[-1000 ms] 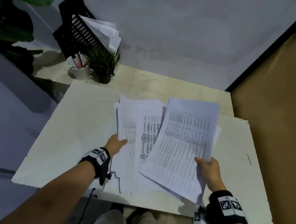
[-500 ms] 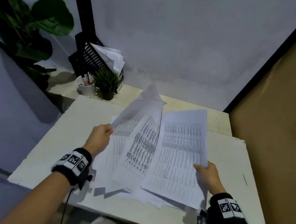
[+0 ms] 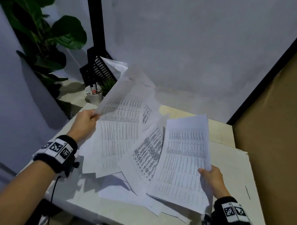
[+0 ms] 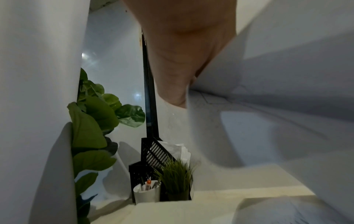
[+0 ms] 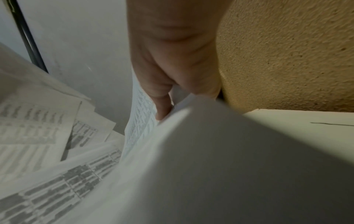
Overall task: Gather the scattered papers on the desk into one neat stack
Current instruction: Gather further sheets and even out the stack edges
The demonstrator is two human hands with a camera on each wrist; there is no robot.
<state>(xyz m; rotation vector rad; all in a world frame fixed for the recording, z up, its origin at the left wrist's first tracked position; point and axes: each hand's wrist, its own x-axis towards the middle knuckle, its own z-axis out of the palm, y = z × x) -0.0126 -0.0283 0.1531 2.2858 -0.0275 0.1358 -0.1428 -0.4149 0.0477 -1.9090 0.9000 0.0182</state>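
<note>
Several printed papers (image 3: 144, 157) are fanned out between my two hands above the white desk (image 3: 233, 167). My left hand (image 3: 86, 122) grips the left edge of a lifted sheaf (image 3: 120, 124) that rises steeply and blurs at its top. My right hand (image 3: 210, 175) pinches the right edge of another sheaf (image 3: 182, 161), thumb on the printed face. In the left wrist view my left hand (image 4: 180, 94) holds the blurred sheets (image 4: 249, 121). In the right wrist view my right hand (image 5: 164, 112) pinches curled paper (image 5: 191, 166). Loose sheets (image 3: 131, 196) lie under the fan on the desk.
A black file rack (image 3: 97, 70) with papers, a white pen cup (image 3: 93, 93) and a small potted grass plant (image 3: 108, 86) stand at the desk's back left. A big leafy plant (image 3: 43, 28) is left of it. A brown wall (image 3: 278, 144) bounds the right side.
My left hand has lifted its sheaf off the desk and raised it up and to the left. The right hand stayed on its sheaf, which tilted more upright.
</note>
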